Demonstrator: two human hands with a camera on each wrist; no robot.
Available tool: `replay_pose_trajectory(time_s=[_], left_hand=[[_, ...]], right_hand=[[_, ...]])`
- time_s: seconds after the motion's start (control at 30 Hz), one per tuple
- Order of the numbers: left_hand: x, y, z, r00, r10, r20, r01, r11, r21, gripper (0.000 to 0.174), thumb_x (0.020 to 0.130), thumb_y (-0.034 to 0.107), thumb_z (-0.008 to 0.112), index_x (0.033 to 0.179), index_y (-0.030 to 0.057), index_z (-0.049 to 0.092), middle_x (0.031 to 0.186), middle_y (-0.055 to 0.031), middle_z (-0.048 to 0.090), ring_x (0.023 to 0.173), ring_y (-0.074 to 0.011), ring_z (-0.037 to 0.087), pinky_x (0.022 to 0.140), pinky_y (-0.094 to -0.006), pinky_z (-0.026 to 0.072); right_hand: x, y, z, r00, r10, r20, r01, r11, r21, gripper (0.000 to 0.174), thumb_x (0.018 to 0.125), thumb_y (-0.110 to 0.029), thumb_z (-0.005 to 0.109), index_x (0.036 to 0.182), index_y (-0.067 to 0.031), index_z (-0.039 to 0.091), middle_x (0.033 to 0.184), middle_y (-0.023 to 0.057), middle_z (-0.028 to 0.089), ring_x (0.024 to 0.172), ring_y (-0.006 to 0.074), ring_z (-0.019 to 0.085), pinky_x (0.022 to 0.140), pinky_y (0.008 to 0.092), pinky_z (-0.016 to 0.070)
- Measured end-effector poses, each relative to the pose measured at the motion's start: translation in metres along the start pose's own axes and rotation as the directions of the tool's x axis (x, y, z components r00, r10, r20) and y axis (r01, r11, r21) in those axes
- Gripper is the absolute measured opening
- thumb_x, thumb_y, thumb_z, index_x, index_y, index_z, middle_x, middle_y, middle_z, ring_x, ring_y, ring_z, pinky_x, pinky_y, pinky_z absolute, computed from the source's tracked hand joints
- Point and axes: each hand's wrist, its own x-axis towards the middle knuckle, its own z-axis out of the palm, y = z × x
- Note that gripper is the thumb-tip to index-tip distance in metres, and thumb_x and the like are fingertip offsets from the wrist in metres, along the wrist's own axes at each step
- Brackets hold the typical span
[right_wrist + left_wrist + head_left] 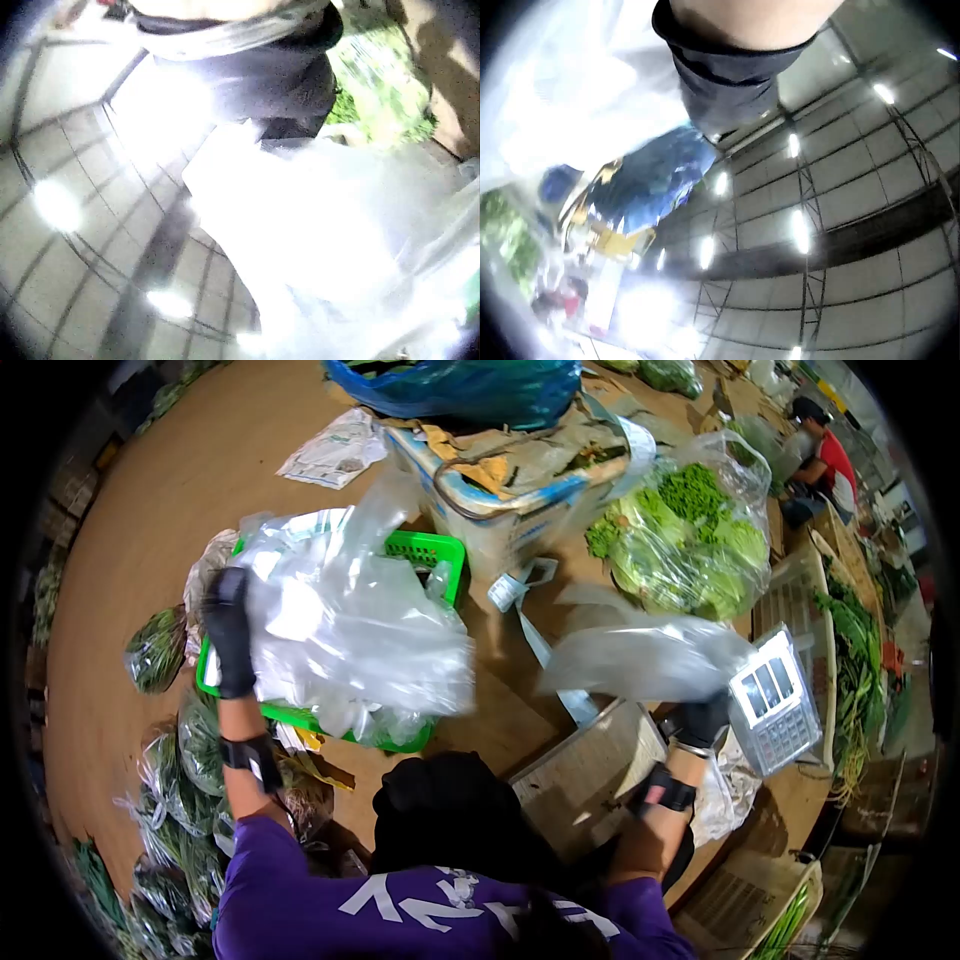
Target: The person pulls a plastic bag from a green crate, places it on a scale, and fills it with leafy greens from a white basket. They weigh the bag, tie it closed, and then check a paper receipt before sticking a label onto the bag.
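Note:
My left hand (pixel 230 635), in a black glove, grips the left edge of a large clear plastic bag (pixel 370 630) that spreads, blurred, over a green basket (pixel 425 548). In the left wrist view, whitish plastic (pixel 577 90) hangs beside the gloved hand (pixel 731 94). Over on the right, my gloved right hand (pixel 700 720) holds a thin clear bag (pixel 645 657) that streams out leftward. From the right wrist, this bag (pixel 322 225) extends away from the glove (pixel 247 90), its held end partly hidden. A scale's keypad display (pixel 775 700) stands right beside that hand.
Leafy greens in a clear bag (pixel 690 545) lie ahead on the right. A worn box (pixel 500 510) bears a blue plastic bundle (pixel 460 390). Bagged greens (pixel 165 790) lie along the left. A wooden board (pixel 580 780) sits before my lap; another person (pixel 830 465) sits far right.

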Motion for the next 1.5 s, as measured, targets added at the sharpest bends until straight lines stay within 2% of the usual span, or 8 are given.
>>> replay_pose_trajectory(time_s=[0.1, 0.23, 0.33, 0.53, 0.73, 1.03, 1.33, 1.5], left_hand=[[0.044, -0.023, 0.003, 0.911, 0.131, -0.39, -0.125, 0.991, 0.042, 0.016, 0.078, 0.011, 0.052, 0.089, -0.0001, 0.057, 0.084, -0.0095, 0.06, 0.075, -0.0175, 0.057, 0.072, -0.0288, 0.0431], [0.03, -0.135, 0.083, 0.838, -0.107, 0.535, -0.468, 0.365, 0.805, 0.012, 0.075, 0.014, 0.052, 0.083, 0.0074, 0.058, 0.078, -0.0133, 0.057, 0.072, -0.0293, 0.054, 0.066, -0.0335, 0.0433], [0.03, -0.211, 0.112, 0.747, 0.129, 0.652, -0.541, 0.688, 0.484, 0.014, 0.072, 0.014, 0.053, 0.083, 0.0063, 0.059, 0.072, -0.0123, 0.057, 0.072, -0.0262, 0.054, 0.068, -0.0311, 0.0418], [-0.025, 0.086, 0.121, 0.73, 0.2, 0.653, -0.263, 0.965, -0.001, 0.015, 0.072, 0.012, 0.052, 0.084, 0.0044, 0.059, 0.079, -0.0123, 0.057, 0.074, -0.025, 0.054, 0.073, -0.0309, 0.0404], [-0.178, 0.301, 0.202, -0.641, 0.45, 0.622, 0.219, 0.884, -0.414, 0.031, 0.067, 0.009, 0.064, 0.095, 0.0004, 0.057, 0.078, -0.0108, 0.061, 0.077, -0.0218, 0.058, 0.068, -0.0294, 0.0444], [-0.384, 0.492, 0.25, 0.029, 0.782, 0.623, 0.309, 0.586, -0.75, 0.075, 0.07, 0.005, 0.061, 0.131, 0.0064, 0.017, 0.107, -0.0087, 0.049, 0.086, -0.0189, 0.05, 0.068, -0.0295, 0.0434], [-0.513, 0.547, 0.201, -0.293, 0.522, 0.801, -0.069, 0.824, -0.563, 0.014, 0.075, 0.016, 0.058, 0.075, 0.0018, 0.058, 0.064, -0.016, 0.056, 0.057, -0.0279, 0.057, 0.051, -0.034, 0.0426], [-0.545, 0.574, 0.198, 0.157, 0.572, 0.805, -0.104, 0.82, -0.563, 0.019, 0.071, 0.018, 0.063, 0.07, 0.0004, 0.056, 0.06, -0.0147, 0.055, 0.051, -0.0235, 0.054, 0.048, -0.0308, 0.04]], right_hand=[[-0.015, 0.01, -0.088, 0.976, 0.173, 0.133, -0.199, 0.956, 0.214, 0.023, 0.074, -0.007, 0.053, 0.096, 0.0005, 0.055, 0.093, 0.0083, 0.058, 0.082, 0.0187, 0.054, 0.072, 0.0295, 0.0431], [-0.048, 0.003, -0.191, 0.74, 0.571, 0.356, -0.672, 0.661, 0.334, 0.023, 0.074, -0.004, 0.053, 0.096, 0.0012, 0.055, 0.095, 0.0078, 0.058, 0.083, 0.0188, 0.055, 0.073, 0.0303, 0.0429], [-0.097, -0.022, -0.29, 0.583, 0.723, 0.37, -0.691, 0.681, -0.243, 0.023, 0.07, 0.003, 0.05, 0.092, 0.0006, 0.058, 0.088, 0.0115, 0.061, 0.078, 0.0218, 0.056, 0.072, 0.0314, 0.0436], [-0.072, -0.046, -0.283, 0.651, 0.749, 0.122, -0.747, 0.661, -0.077, 0.027, 0.069, 0.007, 0.041, 0.09, 0.0005, 0.055, 0.082, 0.014, 0.058, 0.077, 0.0217, 0.054, 0.072, 0.0309, 0.0428], [-0.079, -0.009, -0.197, 0.602, 0.779, 0.178, -0.756, 0.484, 0.44, 0.012, 0.079, -0.012, 0.052, 0.074, -0.0008, 0.052, 0.061, -0.0026, 0.043, 0.058, 0.0045, 0.037, 0.052, 0.0214, 0.0356], [-0.191, 0.028, -0.304, 0.568, 0.799, 0.195, -0.707, 0.353, 0.613, 0.018, 0.08, -0.019, 0.056, 0.073, -0.0053, 0.048, 0.064, -0.0052, 0.04, 0.058, 0.0036, 0.035, 0.052, 0.0194, 0.0321], [-0.275, 0.048, -0.342, 0.554, 0.832, -0.025, -0.4, 0.292, 0.869, 0.01, 0.082, -0.009, 0.051, 0.086, -0.0005, 0.051, 0.075, 0.0002, 0.05, 0.071, 0.007, 0.045, 0.067, 0.0228, 0.0397], [-0.291, 0.071, -0.378, 0.507, 0.862, -0.021, -0.516, 0.323, 0.793, 0.013, 0.08, -0.007, 0.053, 0.089, 0.0011, 0.052, 0.08, 0.0048, 0.056, 0.073, 0.01, 0.049, 0.067, 0.0246, 0.0416]])
